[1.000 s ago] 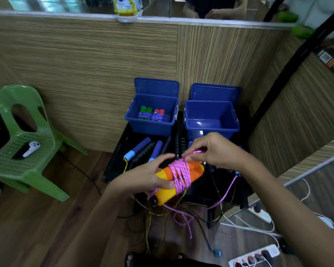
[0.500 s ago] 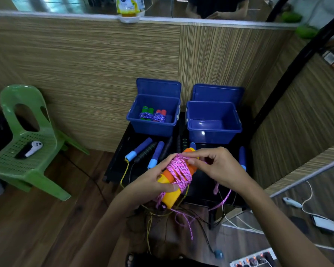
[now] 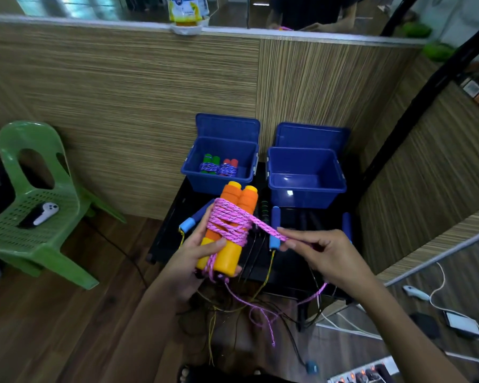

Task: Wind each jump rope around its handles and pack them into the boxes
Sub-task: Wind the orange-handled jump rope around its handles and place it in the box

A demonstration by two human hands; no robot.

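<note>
Head-mounted, downward, close over hands (image 3: 260, 252)

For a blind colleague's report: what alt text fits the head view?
A left hand holds two orange handles while the right hand pinches the pink rope wound around them. Behind stand two blue boxes: the left box holds two wound ropes, the right box none.

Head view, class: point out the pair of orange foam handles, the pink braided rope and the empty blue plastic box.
Pair of orange foam handles (image 3: 239, 196), head view: upper foam ends.
Pink braided rope (image 3: 228, 221), head view: coils wound round the handles.
Empty blue plastic box (image 3: 306, 189), head view: near front wall.
</note>
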